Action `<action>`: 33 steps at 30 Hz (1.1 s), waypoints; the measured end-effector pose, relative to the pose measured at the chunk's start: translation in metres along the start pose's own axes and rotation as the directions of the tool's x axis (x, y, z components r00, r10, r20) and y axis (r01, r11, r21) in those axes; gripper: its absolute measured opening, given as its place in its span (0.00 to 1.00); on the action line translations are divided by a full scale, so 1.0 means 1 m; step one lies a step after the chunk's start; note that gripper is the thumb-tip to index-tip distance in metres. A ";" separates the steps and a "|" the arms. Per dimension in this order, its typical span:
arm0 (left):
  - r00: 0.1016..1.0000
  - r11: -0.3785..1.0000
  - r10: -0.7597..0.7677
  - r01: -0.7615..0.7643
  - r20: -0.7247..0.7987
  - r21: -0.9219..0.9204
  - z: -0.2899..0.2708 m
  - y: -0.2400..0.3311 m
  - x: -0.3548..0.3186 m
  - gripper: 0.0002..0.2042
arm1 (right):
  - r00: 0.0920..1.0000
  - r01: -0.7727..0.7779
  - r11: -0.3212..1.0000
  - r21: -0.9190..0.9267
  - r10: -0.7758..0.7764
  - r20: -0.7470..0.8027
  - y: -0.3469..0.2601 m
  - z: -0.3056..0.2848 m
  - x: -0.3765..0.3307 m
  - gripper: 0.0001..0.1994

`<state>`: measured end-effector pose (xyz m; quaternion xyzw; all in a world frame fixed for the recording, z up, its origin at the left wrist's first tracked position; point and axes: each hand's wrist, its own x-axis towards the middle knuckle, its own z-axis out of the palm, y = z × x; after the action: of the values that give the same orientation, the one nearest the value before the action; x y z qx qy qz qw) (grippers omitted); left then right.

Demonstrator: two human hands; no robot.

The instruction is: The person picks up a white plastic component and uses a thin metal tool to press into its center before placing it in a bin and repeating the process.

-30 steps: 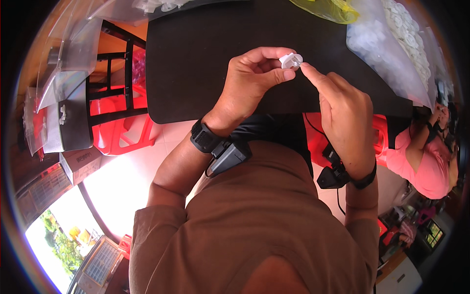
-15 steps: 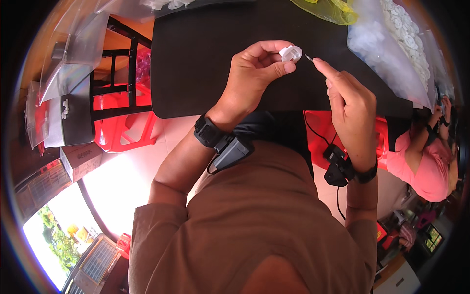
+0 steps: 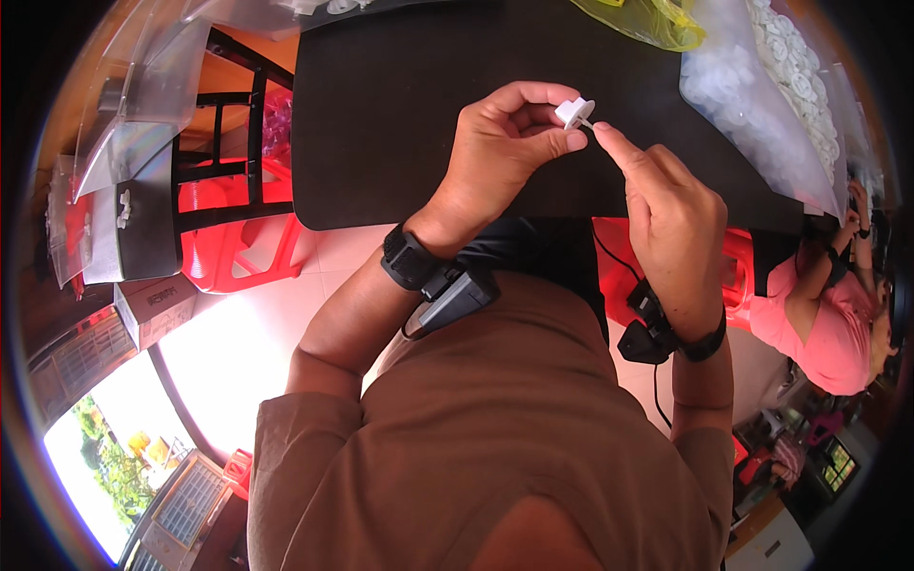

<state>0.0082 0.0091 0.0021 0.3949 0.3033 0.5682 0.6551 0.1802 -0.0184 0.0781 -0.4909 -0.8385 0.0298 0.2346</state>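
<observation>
1. Above the black counter, left hand fingers pinch a small white plastic cap.
2. Right hand, forefinger extended, touches it.
3. At two o'clock, a clear bag holds white caps.

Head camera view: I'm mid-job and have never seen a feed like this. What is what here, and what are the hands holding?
There is no machine: a person works with two bare hands, filmed by a fisheye camera on their head that looks down, so straight edges bend near the rim. The brown shirt at the bottom is the person's own. The left hand pinches a small white plastic part above a black table. The right hand brings a thin pin-like piece to that part; it is too small to tell more. On the table's right side lie a clear bag of white parts and a yellow bag. Another person in pink sits at the right edge.
</observation>
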 end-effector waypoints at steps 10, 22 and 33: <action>1.000 0.998 0.017 -0.017 0.000 0.057 0.001 -0.001 -0.001 0.16 | 0.996 -0.044 0.999 -0.024 0.046 0.080 -0.006 0.000 -0.001 0.23; 0.999 0.986 0.025 -0.020 -0.032 0.163 0.008 -0.002 -0.002 0.14 | 0.981 0.080 0.969 -0.233 -0.035 0.190 -0.003 -0.009 0.003 0.17; 0.997 0.990 0.072 -0.074 0.019 0.121 0.006 0.031 -0.009 0.15 | 0.997 -0.037 0.892 0.451 0.066 -0.048 0.010 -0.010 -0.010 0.14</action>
<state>-0.0043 0.0001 0.0315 0.4489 0.3179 0.5695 0.6108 0.1964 -0.0238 0.0807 -0.4460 -0.7880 0.2140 0.3666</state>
